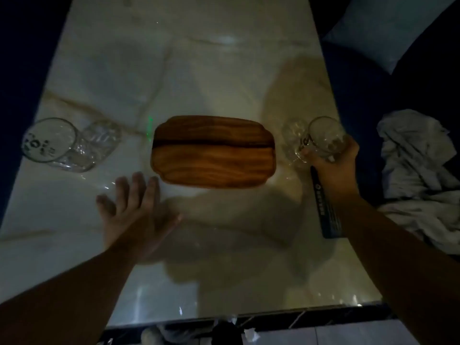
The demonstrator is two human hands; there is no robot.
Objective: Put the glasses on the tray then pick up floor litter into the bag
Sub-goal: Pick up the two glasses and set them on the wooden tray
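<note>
My right hand (333, 163) grips what seems a glass (323, 138) beside the tray (214, 151); left hand (134, 207) spread flat over the bench (199, 70).

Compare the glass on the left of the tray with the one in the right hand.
The left glass stands free on the marble table, touched by nothing; the right glass is gripped by the right hand. The left glass looks larger in frame. Both are clear with dark print, and neither is on the wooden tray.

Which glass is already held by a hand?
The glass on the right, gripped by the right hand. The left glasses stand untouched.
</note>
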